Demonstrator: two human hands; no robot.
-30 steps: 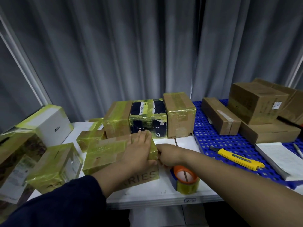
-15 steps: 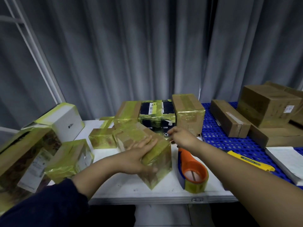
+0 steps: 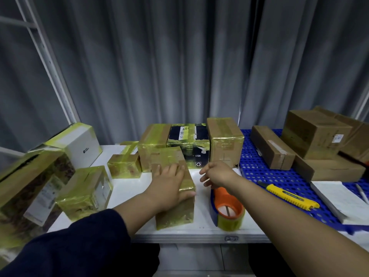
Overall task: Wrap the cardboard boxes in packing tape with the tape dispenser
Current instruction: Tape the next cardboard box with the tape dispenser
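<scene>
A cardboard box wrapped in yellowish tape lies lengthwise on the white table, one end near the front edge. My left hand rests flat on its top, fingers spread and the thumb over the right edge. My right hand hovers just right of the box with relaxed fingers, holding nothing. The orange tape dispenser with its yellowish roll stands on the table under my right wrist.
Several taped boxes line the back and left of the table. Plain cardboard boxes sit on a blue perforated mat at the right, with a yellow utility knife and a white pad. Grey curtains hang behind.
The box has been turned from slanted to lengthwise and now lies flat. My left hand slid onto its top. My right hand let go of the box's far corner and opened.
</scene>
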